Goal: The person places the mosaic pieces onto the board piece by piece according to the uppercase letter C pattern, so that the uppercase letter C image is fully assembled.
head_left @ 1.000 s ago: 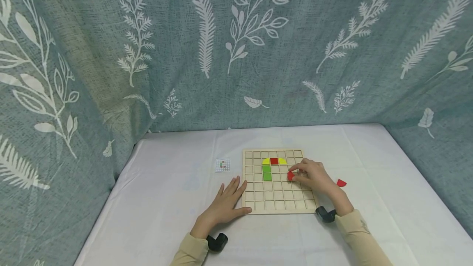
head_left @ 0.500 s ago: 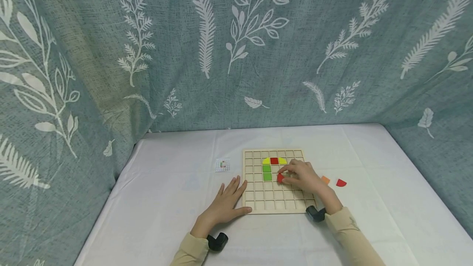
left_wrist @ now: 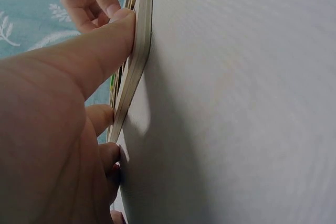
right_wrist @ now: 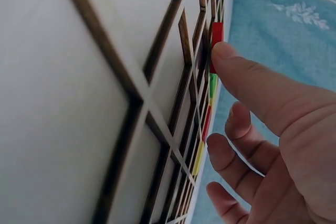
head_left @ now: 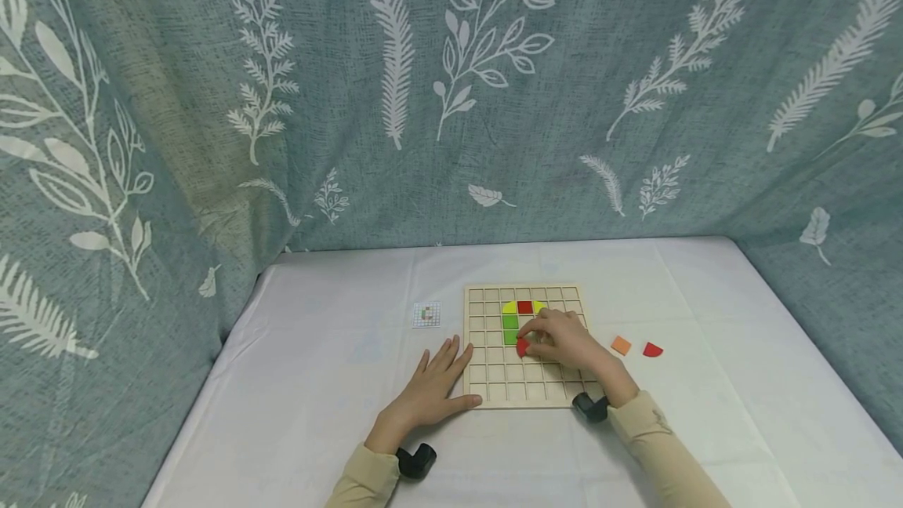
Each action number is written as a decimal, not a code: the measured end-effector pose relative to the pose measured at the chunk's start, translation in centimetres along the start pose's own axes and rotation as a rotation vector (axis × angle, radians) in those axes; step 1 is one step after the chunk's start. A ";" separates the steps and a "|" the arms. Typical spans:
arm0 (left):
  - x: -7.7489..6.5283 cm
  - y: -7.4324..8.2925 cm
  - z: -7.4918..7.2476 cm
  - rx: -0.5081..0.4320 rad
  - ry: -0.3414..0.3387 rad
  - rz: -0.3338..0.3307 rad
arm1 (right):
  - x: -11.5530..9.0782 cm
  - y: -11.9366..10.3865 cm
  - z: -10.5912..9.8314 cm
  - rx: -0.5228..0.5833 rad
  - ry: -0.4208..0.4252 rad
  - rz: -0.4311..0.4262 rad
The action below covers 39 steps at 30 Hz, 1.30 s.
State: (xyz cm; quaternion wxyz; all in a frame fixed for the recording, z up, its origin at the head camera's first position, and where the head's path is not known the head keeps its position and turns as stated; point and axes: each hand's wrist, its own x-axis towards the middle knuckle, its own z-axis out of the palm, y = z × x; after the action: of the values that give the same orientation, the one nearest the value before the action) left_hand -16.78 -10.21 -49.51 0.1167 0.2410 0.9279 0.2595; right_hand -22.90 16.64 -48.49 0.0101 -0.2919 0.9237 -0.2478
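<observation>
Head view has your right hand (head_left: 560, 339) over the gridded wooden board (head_left: 494, 392), thumb and fingers pinching a small red piece (head_left: 522, 347). You hold that piece at the lower right of the lower green square (head_left: 510, 337); whether it touches the grid, you cannot tell. Your right wrist view shows the thumb pressed against its face, with the other fingers bent.

Your left hand (head_left: 426, 394) lies with its fingers spread and released, fingertips along the board's left edge and thumb on its near left corner. Your left wrist view shows that thumb touching the rim.

On the board, an upper green square (head_left: 510, 321) sits directly above the lower one. Above it is a rounded yellow piece (head_left: 509, 307), then a red square (head_left: 525, 307) and a second yellow piece (head_left: 539, 306), partly behind your right hand.

To the right of the board, an orange piece (head_left: 621, 346) and a red quarter-round piece (head_left: 653, 350) lie near each other on the white cloth (head_left: 317, 382). A small printed card (head_left: 426, 314) lies beside the board's left edge.
</observation>
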 end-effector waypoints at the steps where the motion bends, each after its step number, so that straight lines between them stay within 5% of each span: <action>1: 0.0 0.0 0.0 -0.002 0.001 0.000 | 0.0 -0.1 0.0 -0.004 -0.002 -0.002; 25: 0.1 0.1 -0.2 0.003 0.006 0.010 | -0.7 -1.0 0.4 -0.006 0.057 0.116; 39: 0.0 0.1 -0.2 -0.012 0.007 0.009 | -0.2 -1.8 1.1 -0.077 0.066 0.106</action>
State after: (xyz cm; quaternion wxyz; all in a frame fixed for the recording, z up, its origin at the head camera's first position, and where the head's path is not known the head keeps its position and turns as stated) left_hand -16.78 -10.24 -49.26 0.1139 0.2436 0.9256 0.2665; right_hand -21.60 14.92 -48.61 -0.0183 -0.2347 0.9465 -0.2207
